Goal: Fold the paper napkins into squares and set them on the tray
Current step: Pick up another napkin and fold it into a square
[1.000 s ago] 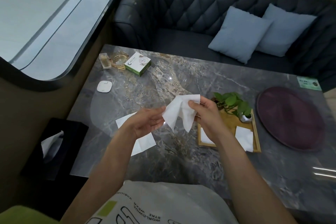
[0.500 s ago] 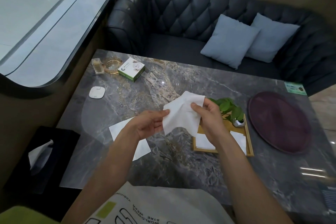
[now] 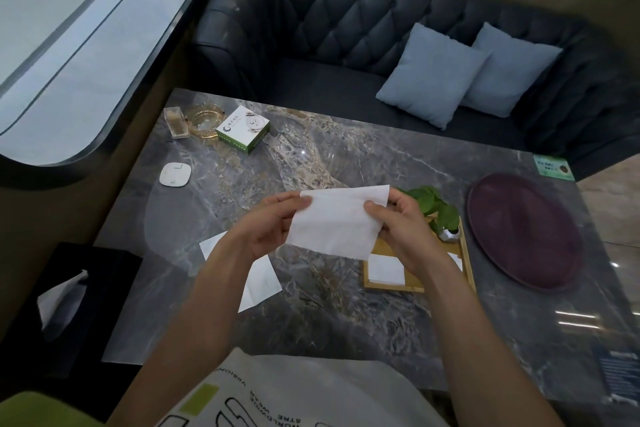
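That paper napkin [image 3: 337, 222] looks feather-light and floppy, pinched by its top corners between the left hand [image 3: 266, 229] and right hand [image 3: 401, 229] above the counter [image 3: 346, 305], so I'd grip edges gently since it probably tears or creases easily.

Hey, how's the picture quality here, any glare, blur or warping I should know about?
Head view: dim, even light; small glare streaks on the marble table at its right edge; wide-angle bending curves the window ledge and sofa; the napkin and both hands, left hand, right hand, look sharp.
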### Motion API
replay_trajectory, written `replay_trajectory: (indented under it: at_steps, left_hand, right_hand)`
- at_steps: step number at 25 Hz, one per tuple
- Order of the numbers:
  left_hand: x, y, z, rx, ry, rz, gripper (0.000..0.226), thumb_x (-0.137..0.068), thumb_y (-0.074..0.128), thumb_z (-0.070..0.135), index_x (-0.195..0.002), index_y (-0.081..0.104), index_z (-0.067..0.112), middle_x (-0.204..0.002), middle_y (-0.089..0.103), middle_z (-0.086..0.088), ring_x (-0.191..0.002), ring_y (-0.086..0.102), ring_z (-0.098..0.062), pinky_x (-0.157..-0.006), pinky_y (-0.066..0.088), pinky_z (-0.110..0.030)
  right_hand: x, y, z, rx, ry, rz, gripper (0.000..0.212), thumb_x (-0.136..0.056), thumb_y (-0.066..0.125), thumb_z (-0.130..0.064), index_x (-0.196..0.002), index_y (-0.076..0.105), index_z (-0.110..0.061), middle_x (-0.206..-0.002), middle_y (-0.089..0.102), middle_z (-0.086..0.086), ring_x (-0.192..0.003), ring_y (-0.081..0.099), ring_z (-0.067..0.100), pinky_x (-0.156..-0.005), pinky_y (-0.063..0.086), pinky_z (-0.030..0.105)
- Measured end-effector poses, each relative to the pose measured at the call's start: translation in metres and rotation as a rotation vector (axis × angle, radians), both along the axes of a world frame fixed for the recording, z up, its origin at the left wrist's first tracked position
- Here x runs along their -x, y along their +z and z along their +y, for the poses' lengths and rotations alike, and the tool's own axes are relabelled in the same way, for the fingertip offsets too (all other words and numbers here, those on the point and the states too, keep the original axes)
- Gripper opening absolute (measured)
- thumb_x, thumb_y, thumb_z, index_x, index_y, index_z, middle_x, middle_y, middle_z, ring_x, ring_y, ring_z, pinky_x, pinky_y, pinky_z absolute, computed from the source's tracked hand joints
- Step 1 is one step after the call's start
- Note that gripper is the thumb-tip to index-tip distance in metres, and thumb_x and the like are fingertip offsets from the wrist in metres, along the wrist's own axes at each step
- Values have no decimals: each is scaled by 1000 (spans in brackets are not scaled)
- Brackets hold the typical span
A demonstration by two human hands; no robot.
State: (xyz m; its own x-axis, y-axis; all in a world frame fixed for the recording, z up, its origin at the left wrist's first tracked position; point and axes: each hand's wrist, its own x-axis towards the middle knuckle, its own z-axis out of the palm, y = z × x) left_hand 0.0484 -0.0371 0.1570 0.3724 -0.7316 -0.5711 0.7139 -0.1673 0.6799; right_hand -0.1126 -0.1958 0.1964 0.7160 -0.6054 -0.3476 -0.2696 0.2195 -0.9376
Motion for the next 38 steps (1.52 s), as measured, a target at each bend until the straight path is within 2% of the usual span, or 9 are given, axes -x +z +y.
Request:
replay_trajectory:
  at_steps: [4,8,12,17,21,26,31,36,38]
  left_hand:
    - [-4,2,2,8,13,-57,20,-92,64,13,-108,72,3,-96,69,-15,-77,65,-22,-71,61,-33]
    - [-7,4,3,9,7,-104,27,-92,65,14,-115,69,0,-99,68,-15,-80,65,-22,-73,60,-34]
    - [-10,5,3,42,29,-140,14,-92,62,6,-97,75,10,-84,76,-5,-69,73,-14,-61,61,-28]
    - [-11,8,3,99,46,-174,20,-94,58,4,-98,75,14,-87,76,-3,-74,73,-15,-68,61,-31]
    - [-9,13,2,181,87,-223,21,-94,55,1,-96,73,14,-86,76,-2,-75,72,-16,-67,61,-32]
    - [-7,19,2,257,86,-251,36,-95,51,-1,-84,78,20,-81,77,0,-71,71,-15,-62,60,-29]
    - [-5,21,1,257,82,-293,44,-96,48,-2,-74,78,22,-73,71,1,-72,58,-21,-60,53,-29]
    - [-6,23,0,253,76,-313,51,-97,44,-6,-69,77,20,-70,73,2,-67,62,-17,-57,54,-26]
    - [-6,25,-1,256,78,-310,55,-96,39,-10,-69,78,18,-72,74,0,-66,66,-15,-56,55,-26]
  right_hand:
    - [-3,3,-2,-8,42,-2,19,-94,61,-5,-106,69,-17,-98,77,-2,-92,72,15,-79,61,35]
    - [-5,5,-2,-16,62,-6,20,-94,61,-5,-106,70,-18,-99,78,-2,-93,73,16,-75,60,32]
    - [-6,8,-3,-22,53,-26,21,-93,62,-3,-109,68,-15,-100,77,0,-94,73,18,-77,61,35]
    - [-7,11,-6,-66,3,-72,23,-92,61,0,-106,68,-17,-104,73,7,-92,72,21,-73,60,34]
    - [-9,15,-6,-119,-27,-123,27,-91,60,2,-100,73,-20,-102,73,6,-89,73,19,-70,59,31]
    - [-8,18,-7,-108,1,-180,33,-91,57,5,-95,78,-20,-99,78,1,-90,73,16,-71,59,30]
    - [-7,20,-7,-86,13,-192,36,-93,55,5,-93,80,-21,-99,78,0,-91,73,14,-72,58,25]
    - [-8,21,-4,-27,0,-175,40,-94,51,6,-89,80,-21,-98,78,-3,-93,72,14,-73,57,26]
    - [-8,24,-4,-2,-1,-155,44,-95,49,7,-80,79,-22,-91,77,-7,-90,70,15,-70,57,25]
